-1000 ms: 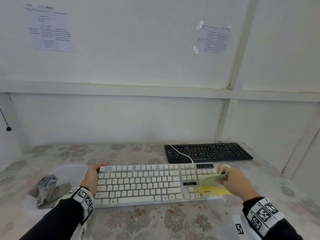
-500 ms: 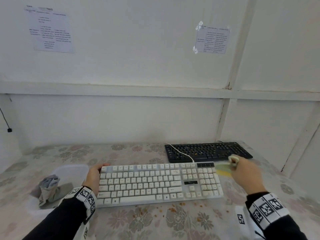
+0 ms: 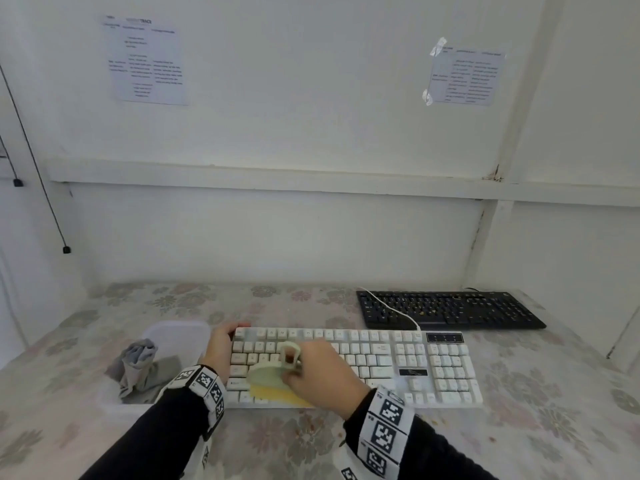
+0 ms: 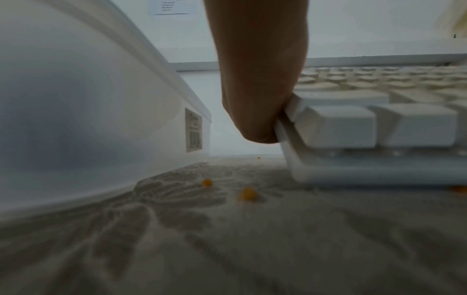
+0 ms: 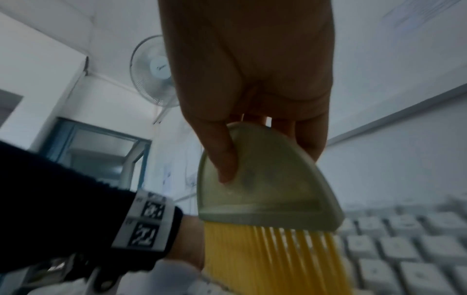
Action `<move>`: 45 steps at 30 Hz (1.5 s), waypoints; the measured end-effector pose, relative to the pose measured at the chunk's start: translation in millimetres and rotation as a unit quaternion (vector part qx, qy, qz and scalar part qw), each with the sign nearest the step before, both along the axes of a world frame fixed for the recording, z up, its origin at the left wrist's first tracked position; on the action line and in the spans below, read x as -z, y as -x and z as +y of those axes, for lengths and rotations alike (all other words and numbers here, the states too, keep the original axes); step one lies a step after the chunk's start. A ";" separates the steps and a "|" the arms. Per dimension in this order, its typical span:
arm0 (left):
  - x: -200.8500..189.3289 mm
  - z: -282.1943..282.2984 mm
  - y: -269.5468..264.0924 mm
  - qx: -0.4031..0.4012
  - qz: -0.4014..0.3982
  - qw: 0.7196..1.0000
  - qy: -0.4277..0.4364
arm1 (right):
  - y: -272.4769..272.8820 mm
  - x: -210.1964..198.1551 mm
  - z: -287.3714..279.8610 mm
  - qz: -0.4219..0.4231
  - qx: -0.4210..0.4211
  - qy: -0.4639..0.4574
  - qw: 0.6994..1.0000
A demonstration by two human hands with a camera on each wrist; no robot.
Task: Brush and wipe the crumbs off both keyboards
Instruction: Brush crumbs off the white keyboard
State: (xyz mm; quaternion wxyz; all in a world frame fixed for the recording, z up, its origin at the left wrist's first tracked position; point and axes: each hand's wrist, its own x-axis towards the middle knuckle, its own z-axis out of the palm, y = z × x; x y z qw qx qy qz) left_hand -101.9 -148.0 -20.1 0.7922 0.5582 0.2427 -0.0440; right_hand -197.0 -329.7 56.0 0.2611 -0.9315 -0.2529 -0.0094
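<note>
the right hand (image 3: 322,372) grips a pale green brush (image 3: 273,374), fingers curled round its handle, with the yellow bristles (image 5: 272,257) down on the near left keys of the white keyboard (image 3: 398,365). the left hand (image 3: 220,351) holds that keyboard's left end, fingers bent over its far corner. the black keyboard (image 3: 450,310) lies further back to the right, crumbs on its keys. orange crumbs (image 4: 248,194) dot the flowered table (image 3: 536,427). a clear tub (image 3: 180,332) with a grey cloth (image 3: 136,365) sits just left.
</note>
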 end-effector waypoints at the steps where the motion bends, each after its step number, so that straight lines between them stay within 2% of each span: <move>1: -0.1 -0.4 0.1 0.003 -0.002 1.000 0.003 | -0.4 2.9 7.4 -0.008 -0.013 0.012 1.000; 7: 3.0 0.5 -2.6 0.013 0.002 1.000 0.008 | -4.7 14.7 24.3 -0.031 -0.063 0.036 0.997; 13: 3.6 2.1 -5.6 0.025 0.016 0.999 0.018 | -6.7 24.9 10.2 -0.032 -0.031 0.057 0.997; 23: 7.2 5.5 -6.6 0.018 0.011 1.000 -0.006 | -5.3 24.4 -92.8 0.013 0.114 0.064 0.991; 32: 11.1 5.5 -11.0 0.025 0.008 0.999 -0.022 | 10.2 24.4 -211.2 0.024 0.277 0.055 0.959; 36: 13.1 4.1 -12.2 0.037 0.005 0.999 -0.015 | 11.8 15.4 -234.0 0.019 0.335 0.044 0.941; 45: 12.4 5.0 -13.8 0.041 -0.001 0.999 -0.024 | 11.5 5.3 -242.0 0.027 0.362 0.104 0.926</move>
